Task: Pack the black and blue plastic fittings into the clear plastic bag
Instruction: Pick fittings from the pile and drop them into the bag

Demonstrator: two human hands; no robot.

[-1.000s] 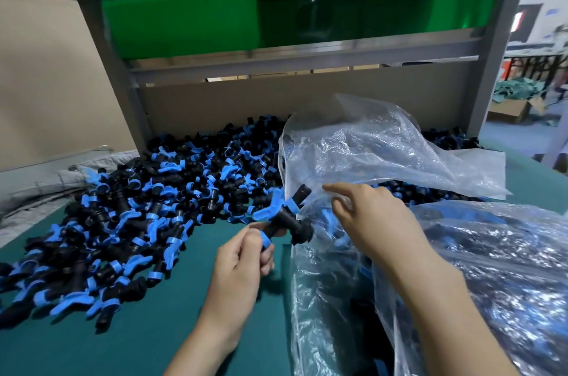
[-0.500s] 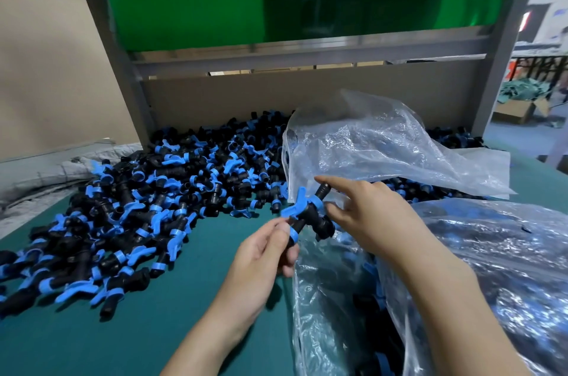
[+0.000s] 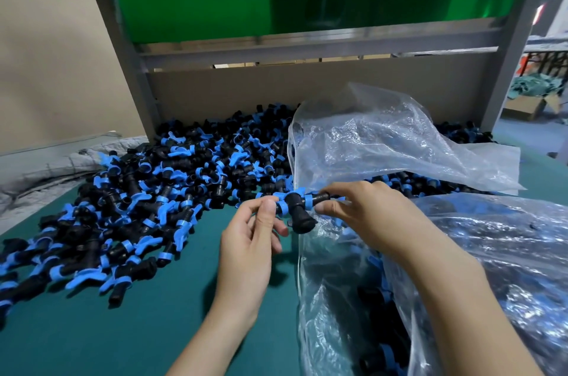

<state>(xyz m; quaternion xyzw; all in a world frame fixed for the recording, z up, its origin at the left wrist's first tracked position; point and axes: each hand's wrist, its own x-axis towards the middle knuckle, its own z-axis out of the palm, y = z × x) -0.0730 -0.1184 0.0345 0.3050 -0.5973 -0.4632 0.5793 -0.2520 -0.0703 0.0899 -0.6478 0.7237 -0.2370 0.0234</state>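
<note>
A black T-shaped fitting with blue rings [image 3: 297,212] hangs at the mouth of the clear plastic bag [image 3: 368,142]. My left hand [image 3: 250,240] pinches its left end between thumb and forefinger. My right hand [image 3: 365,213] pinches its right end, right at the bag's open edge. A big heap of black and blue fittings [image 3: 147,191] covers the green table [image 3: 138,329] to the left and behind. More fittings show dimly through the bag's lower part [image 3: 344,299].
A second filled clear bag [image 3: 507,259] lies at the right, against my right forearm. A grey metal frame post [image 3: 129,68] and a cardboard back wall [image 3: 276,93] bound the heap. Grey padding [image 3: 46,170] lies at the left edge.
My left hand carried the fitting rightward to the bag's mouth. My right hand, earlier held open near the bag, now pinches the fitting's other end.
</note>
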